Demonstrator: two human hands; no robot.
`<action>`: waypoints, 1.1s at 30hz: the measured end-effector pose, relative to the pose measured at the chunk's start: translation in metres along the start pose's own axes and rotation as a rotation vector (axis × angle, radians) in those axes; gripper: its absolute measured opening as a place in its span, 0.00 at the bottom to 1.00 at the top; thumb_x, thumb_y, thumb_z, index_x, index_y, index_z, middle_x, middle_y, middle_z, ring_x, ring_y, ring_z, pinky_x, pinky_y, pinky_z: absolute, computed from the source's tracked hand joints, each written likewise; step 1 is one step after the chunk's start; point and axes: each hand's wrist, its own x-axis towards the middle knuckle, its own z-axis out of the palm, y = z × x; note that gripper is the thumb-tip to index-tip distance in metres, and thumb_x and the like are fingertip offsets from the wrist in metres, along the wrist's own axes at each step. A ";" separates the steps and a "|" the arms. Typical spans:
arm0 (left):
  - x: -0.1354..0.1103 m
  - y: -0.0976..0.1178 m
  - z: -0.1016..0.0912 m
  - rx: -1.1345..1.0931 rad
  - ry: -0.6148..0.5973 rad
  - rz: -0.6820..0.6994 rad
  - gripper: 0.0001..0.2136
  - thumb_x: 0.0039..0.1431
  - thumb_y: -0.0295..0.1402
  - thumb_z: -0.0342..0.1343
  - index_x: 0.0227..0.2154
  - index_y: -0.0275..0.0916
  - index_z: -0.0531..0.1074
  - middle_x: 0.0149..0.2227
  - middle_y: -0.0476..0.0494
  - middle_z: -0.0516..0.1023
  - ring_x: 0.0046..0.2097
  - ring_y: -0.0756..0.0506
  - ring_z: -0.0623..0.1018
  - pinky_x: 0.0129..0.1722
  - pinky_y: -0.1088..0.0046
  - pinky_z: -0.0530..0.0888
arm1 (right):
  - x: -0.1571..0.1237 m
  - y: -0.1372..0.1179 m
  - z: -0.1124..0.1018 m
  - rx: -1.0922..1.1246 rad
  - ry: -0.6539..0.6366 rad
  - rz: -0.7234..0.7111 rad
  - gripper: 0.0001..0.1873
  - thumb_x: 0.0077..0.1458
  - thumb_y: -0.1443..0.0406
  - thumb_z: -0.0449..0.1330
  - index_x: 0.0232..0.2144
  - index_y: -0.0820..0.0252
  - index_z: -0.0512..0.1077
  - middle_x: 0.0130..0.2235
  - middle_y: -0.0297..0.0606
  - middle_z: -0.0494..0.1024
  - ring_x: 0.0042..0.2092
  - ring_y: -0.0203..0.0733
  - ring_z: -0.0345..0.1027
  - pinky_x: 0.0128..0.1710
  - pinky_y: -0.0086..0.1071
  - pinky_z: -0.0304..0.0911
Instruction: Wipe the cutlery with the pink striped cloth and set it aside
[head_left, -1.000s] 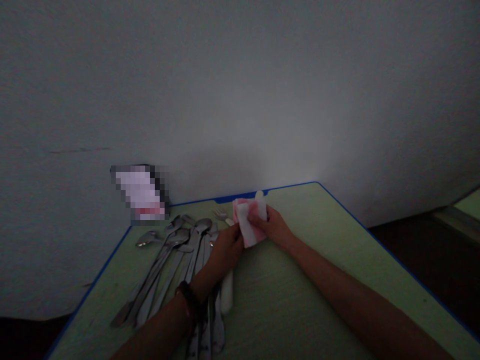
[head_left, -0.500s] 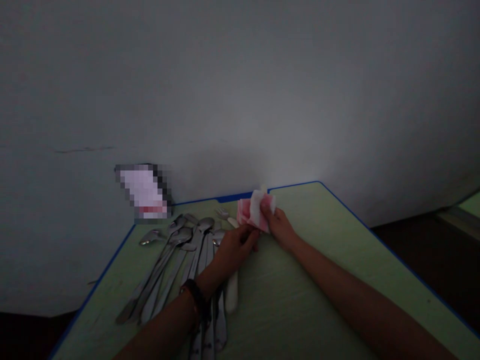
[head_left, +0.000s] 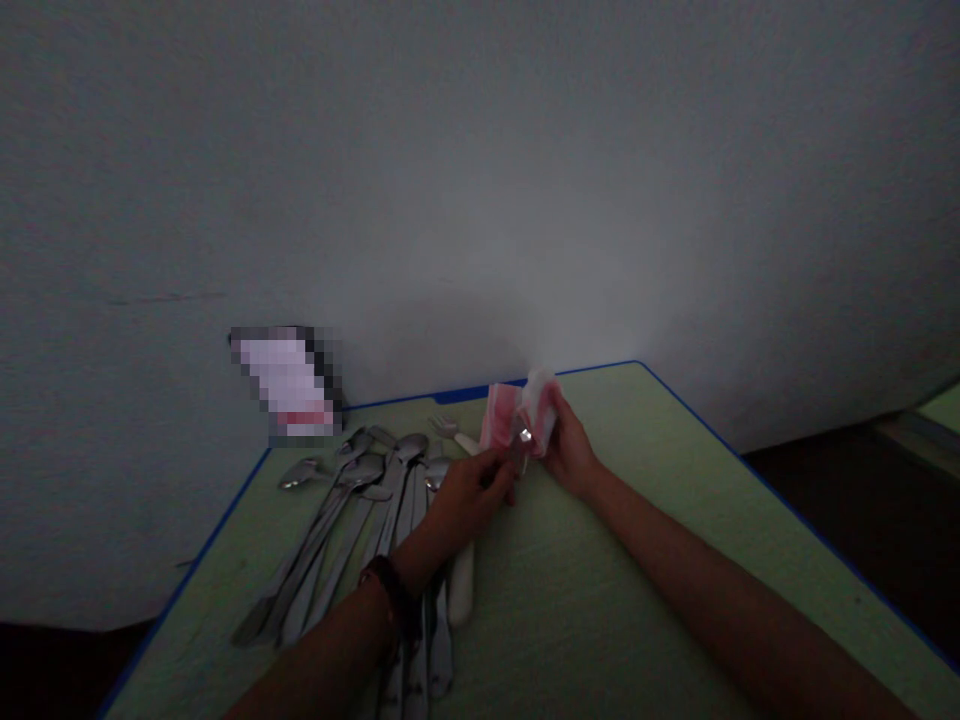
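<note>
My left hand (head_left: 472, 492), with a dark bracelet at the wrist, is closed in a pinch on what looks like a metal spoon (head_left: 525, 436). Its bright end shows between the hands; most of its handle is hidden by my fingers. Pink-and-white cloth (head_left: 541, 405) is gripped in my right hand (head_left: 568, 448), folded open around the shiny end. A loose part of the cloth hangs to the left, above my left fingertips. Beneath and left of my left forearm lies a pile of metal spoons (head_left: 364, 470). A fork (head_left: 444, 427) with a pale handle lies just behind my left hand.
The pale green table (head_left: 637, 600) has a blue edge and meets a grey wall (head_left: 480, 200). At the back left, a blurred-out phone-like object (head_left: 285, 385) leans on the wall. A white handle (head_left: 463, 590) lies beside my left forearm.
My right hand has turned and opened the cloth, uncovering the spoon's shiny end. The cloth has shifted slightly right. My left hand stays in nearly the same place.
</note>
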 end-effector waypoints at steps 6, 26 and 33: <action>0.001 -0.002 0.000 0.013 0.009 0.015 0.14 0.58 0.35 0.45 0.20 0.37 0.69 0.20 0.51 0.71 0.23 0.52 0.68 0.25 0.77 0.61 | -0.006 0.001 -0.001 -0.003 -0.101 -0.032 0.18 0.35 0.62 0.68 0.32 0.62 0.72 0.30 0.35 0.76 0.29 0.36 0.67 0.32 0.29 0.63; 0.002 0.000 0.001 0.008 0.014 -0.016 0.19 0.60 0.41 0.43 0.20 0.37 0.70 0.19 0.51 0.72 0.22 0.52 0.67 0.24 0.77 0.61 | -0.012 0.003 -0.009 -0.492 -0.103 -0.109 0.19 0.43 0.52 0.62 0.27 0.64 0.73 0.25 0.35 0.73 0.26 0.35 0.62 0.27 0.29 0.57; 0.003 0.003 -0.001 -0.025 0.057 -0.048 0.17 0.58 0.39 0.45 0.19 0.37 0.68 0.17 0.51 0.70 0.21 0.51 0.68 0.24 0.77 0.62 | -0.009 0.007 -0.007 -0.365 -0.051 -0.072 0.22 0.42 0.50 0.62 0.31 0.64 0.73 0.26 0.36 0.74 0.26 0.35 0.62 0.27 0.29 0.58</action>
